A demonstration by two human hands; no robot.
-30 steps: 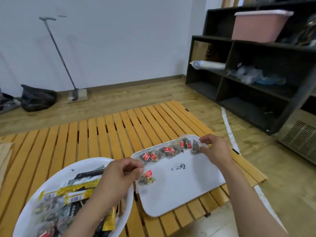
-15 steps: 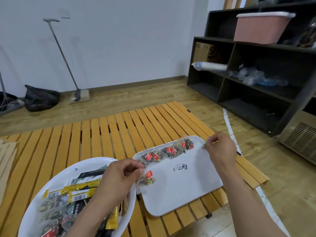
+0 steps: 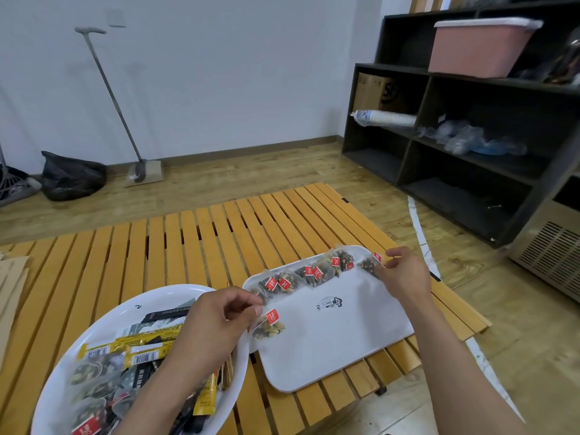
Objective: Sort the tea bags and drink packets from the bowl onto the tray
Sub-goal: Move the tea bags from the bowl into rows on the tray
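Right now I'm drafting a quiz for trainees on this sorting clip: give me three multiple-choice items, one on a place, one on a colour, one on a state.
1. Where does the row of tea bags lie on the tray?
A. along its far edge
B. along its near edge
C. stacked at its centre

2. What colour are the paper tags on the tea bags?
A. green
B. red
C. blue

3. What is the left hand doing?
A. resting flat on the table
B. lifting the bowl by its rim
C. pinching a tea bag by its string over the tray's near-left part

Answers:
1 A, the bags line up beside the tray's far rim.
2 B, every tag shows red with white lettering.
3 C, its fingers close on the string just left of the tag, above the bowl rim.
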